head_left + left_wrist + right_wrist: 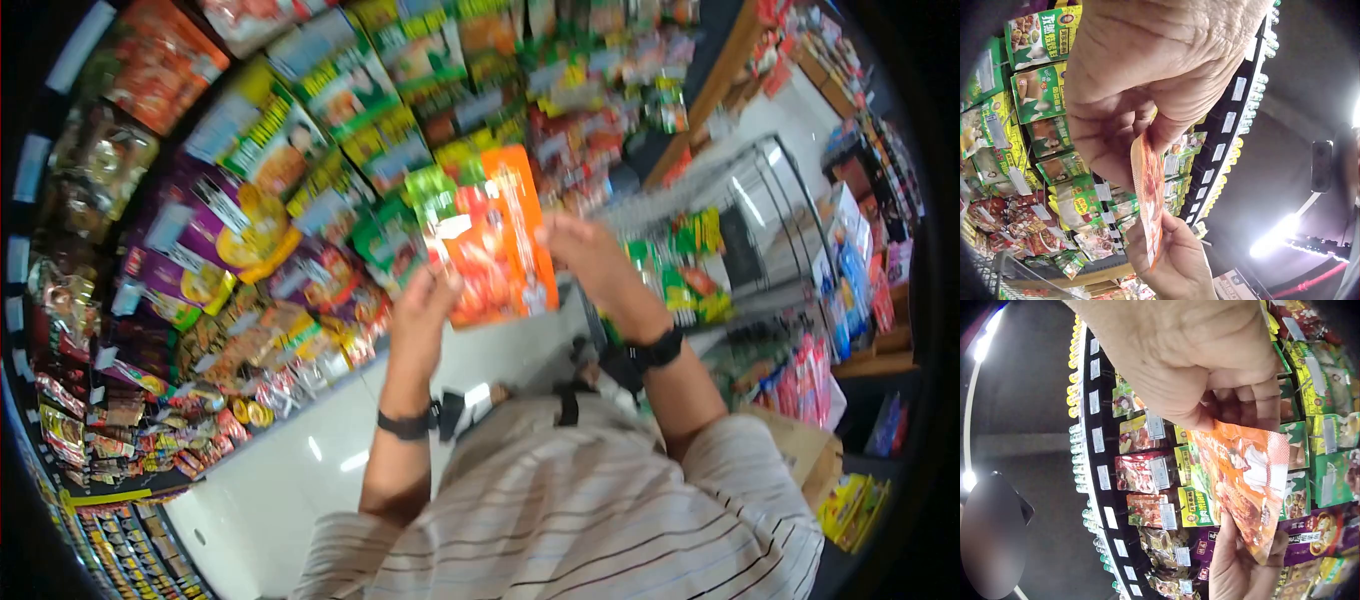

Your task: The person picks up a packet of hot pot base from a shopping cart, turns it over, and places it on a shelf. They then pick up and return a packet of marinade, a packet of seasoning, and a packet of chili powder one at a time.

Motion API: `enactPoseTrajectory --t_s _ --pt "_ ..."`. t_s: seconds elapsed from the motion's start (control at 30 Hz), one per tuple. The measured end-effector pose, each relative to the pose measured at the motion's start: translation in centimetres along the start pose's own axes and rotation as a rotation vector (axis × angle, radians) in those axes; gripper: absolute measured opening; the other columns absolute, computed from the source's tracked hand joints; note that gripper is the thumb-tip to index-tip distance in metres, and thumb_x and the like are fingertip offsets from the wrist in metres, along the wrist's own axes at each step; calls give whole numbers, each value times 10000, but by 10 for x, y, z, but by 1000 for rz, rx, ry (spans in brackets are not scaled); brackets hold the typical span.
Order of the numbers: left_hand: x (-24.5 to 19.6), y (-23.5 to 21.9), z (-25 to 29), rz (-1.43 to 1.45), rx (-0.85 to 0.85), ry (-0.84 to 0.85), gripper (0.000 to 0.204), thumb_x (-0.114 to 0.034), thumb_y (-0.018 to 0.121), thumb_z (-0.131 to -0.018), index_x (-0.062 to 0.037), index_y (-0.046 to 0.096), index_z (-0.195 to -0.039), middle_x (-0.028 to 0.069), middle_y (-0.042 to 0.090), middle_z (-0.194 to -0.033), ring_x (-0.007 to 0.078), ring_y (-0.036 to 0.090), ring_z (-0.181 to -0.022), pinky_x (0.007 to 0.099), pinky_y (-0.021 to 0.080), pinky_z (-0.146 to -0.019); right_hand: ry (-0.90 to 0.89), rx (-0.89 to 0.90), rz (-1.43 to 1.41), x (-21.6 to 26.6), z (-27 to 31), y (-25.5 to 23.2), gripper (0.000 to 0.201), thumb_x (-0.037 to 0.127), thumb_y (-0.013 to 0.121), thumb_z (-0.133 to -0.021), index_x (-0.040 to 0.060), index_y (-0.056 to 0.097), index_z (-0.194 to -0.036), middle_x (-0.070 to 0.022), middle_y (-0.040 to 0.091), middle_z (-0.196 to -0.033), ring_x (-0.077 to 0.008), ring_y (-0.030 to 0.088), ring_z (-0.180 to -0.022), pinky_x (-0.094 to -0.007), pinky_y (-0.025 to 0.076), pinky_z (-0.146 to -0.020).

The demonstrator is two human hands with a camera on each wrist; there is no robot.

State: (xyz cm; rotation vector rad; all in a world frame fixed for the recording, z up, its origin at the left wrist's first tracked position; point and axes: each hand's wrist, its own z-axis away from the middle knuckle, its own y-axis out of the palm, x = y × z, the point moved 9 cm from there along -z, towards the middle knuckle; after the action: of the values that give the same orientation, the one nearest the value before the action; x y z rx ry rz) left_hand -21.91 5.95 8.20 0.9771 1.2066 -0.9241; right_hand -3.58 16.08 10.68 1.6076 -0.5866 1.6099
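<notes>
An orange, red and green food packet [490, 240] is held up between both hands in the head view. The left hand [425, 305] pinches its lower left edge, thumb on the near face. At the packet's right edge, the right hand [600, 265] grips it with fingers behind. The left wrist view shows the packet [1149, 200] nearly edge-on, with the left hand [1154, 69] above and the right hand [1175, 259] below. In the right wrist view the packet [1244, 481] shows a printed figure; the right hand [1197, 362] holds its upper edge, the left hand [1238, 569] its lower one.
Shelves of hanging packets, including purple ones [235, 225] and green-yellow ones [345, 85], curve along the left and front. A wire shopping cart [780, 220] with green packets [680, 285] inside stands to the right. Beyond it are more goods, with a cardboard box [800, 450] near the right sleeve.
</notes>
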Motion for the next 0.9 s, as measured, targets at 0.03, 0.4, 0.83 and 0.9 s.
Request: enactPoseTrajectory --t_s 0.03,0.4,0.83,0.9 --pt "-7 -2 4 -47 -33 18 282 -269 622 -989 -59 640 -1177 -75 603 -957 27 508 -824 201 405 -720 -41 -5 60 -2 -2 -3 269 311 551 -1016 73 649 -1094 36 658 -990 -47 595 -896 -258 493 -788" --pt "-79 -8 15 -79 15 165 323 -261 599 -1009 -21 610 -1226 -47 599 -1008 44 521 -907 231 438 -821 -118 95 90 65 -10 25 201 254 572 -996 69 650 -994 53 618 -859 -23 537 -742 -213 432 -672" --pt "-146 -28 40 108 -12 280 297 -271 582 -1021 -18 633 -1167 -32 640 -1040 50 554 -973 241 440 -890 -253 209 7 122 -4 76 209 226 556 -1007 34 632 -1033 20 647 -933 -45 582 -822 -230 469 -749" --pt "-151 -29 39 129 -14 297 274 -272 591 -1016 -26 644 -1125 -38 636 -1019 49 547 -955 235 430 -882 -244 210 -16 124 -6 76 197 221 556 -1003 41 632 -1028 23 647 -947 -41 589 -860 -226 468 -778"
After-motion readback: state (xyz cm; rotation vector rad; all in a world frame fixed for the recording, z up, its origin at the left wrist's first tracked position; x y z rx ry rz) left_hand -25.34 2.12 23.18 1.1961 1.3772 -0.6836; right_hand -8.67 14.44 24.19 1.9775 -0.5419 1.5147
